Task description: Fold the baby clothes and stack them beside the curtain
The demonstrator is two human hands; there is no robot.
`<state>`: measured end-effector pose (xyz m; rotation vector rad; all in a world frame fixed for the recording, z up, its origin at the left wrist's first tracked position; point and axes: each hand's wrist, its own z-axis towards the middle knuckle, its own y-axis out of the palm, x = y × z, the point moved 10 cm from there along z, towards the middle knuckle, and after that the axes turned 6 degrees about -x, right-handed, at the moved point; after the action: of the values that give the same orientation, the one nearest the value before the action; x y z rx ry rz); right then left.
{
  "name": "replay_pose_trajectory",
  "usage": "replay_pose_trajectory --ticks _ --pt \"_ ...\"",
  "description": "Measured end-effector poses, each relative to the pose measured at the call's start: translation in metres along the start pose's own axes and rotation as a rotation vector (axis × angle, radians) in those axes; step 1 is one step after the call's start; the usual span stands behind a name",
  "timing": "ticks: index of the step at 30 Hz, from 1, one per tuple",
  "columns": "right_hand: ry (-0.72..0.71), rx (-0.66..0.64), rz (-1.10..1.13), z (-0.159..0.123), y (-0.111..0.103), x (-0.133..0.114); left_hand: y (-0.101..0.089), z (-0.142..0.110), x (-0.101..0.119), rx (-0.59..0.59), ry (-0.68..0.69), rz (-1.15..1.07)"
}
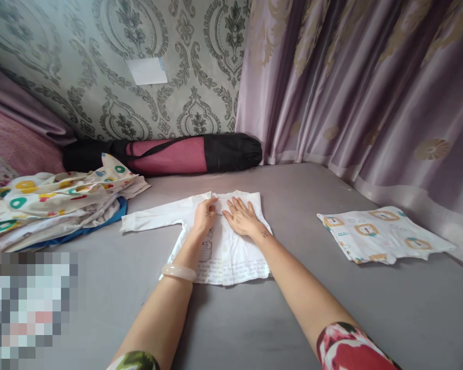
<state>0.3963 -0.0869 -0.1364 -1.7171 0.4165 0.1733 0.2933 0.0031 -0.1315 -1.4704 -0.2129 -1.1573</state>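
With your left hand curled, grip unclear, and right hand fingers-apart, best hold the soft-looking white cloth shirt by its shoulders.

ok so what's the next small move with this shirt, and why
Probably fold the sleeve in over the shirt: it sticks out to the left, while no sleeve shows beyond the right edge. The right hand lies flat on the shirt and could steady it while the left hand lets go to bring the sleeve across.
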Motion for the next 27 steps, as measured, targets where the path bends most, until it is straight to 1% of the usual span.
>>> replay_pose_trajectory --ticks 2,7,13,20,23,25,27 --pt "0.042 0.001 -0.007 0.001 0.000 0.006 0.000 0.001 0.001 0.006 0.024 0.042" --pt "0.145 0.051 -0.058 0.001 -0.006 0.023 -0.001 0.001 0.001 0.025 0.057 0.122" --pt "0.266 0.053 -0.092 0.002 -0.009 0.045 -0.001 0.001 -0.001 0.033 0.048 0.200" --pt "0.358 0.077 -0.095 0.001 -0.015 0.065 0.001 0.001 -0.003 0.007 0.031 0.282" --pt "0.380 0.091 -0.087 -0.002 -0.018 0.072 0.001 0.001 -0.006 0.016 0.022 0.325" --pt "0.401 0.104 -0.087 -0.004 -0.021 0.075 -0.002 0.000 -0.003 0.052 0.033 0.371" --pt "0.399 0.144 -0.108 -0.006 -0.026 0.074 -0.003 -0.002 0.007 0.085 0.086 0.409"
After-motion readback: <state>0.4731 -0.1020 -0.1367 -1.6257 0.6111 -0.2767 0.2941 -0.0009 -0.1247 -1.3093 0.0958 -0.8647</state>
